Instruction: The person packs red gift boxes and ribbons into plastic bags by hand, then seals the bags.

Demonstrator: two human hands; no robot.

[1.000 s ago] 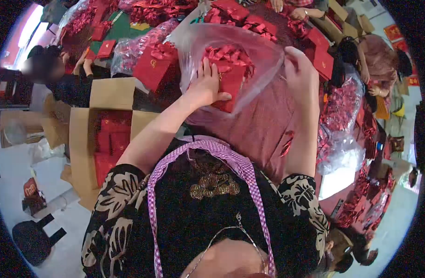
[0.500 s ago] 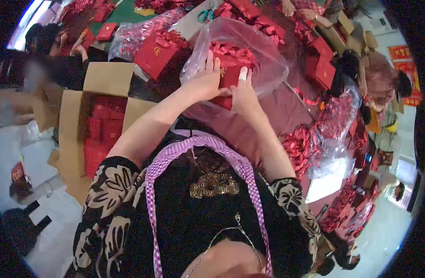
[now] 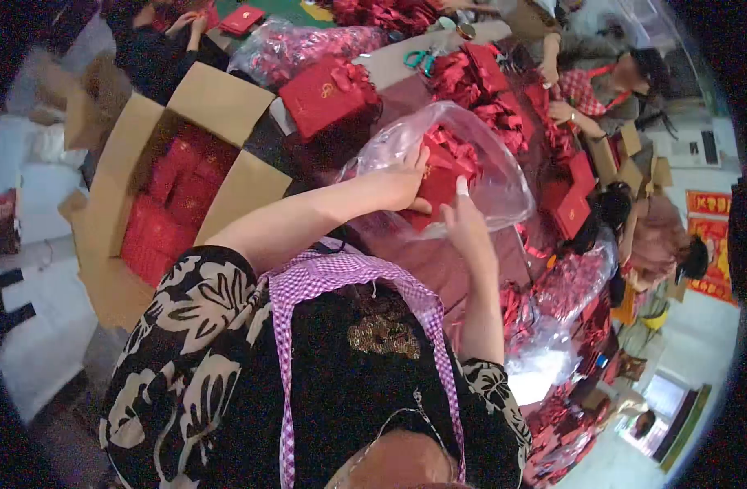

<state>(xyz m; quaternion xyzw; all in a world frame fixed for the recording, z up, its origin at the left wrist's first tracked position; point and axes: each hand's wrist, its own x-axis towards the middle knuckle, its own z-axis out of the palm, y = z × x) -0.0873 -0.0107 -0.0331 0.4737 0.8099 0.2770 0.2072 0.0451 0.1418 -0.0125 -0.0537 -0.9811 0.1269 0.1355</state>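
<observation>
Plastic wrapping [image 3: 510,196] surrounds a red bag [image 3: 441,184] by the table's [image 3: 494,259] near edge; left hand [image 3: 399,187] and right hand [image 3: 469,226], both half-curled, grip its opposite sides, apparently to steady it inside.

Surface [image 3: 418,265] = dark red cloth, green section up top; open clear bag [image 3: 508,196] w/ red item [image 3: 441,186] inside is over mid part. Far L: red bag [image 3: 320,99], wrapped ribbons [image 3: 296,50] just behind. Beyond centre: teal scissors [image 3: 420,61], loose red bows [image 3: 453,80]; R side: red boxes [image 3: 570,204], more bagged ribbons [image 3: 575,281] nearer.
</observation>
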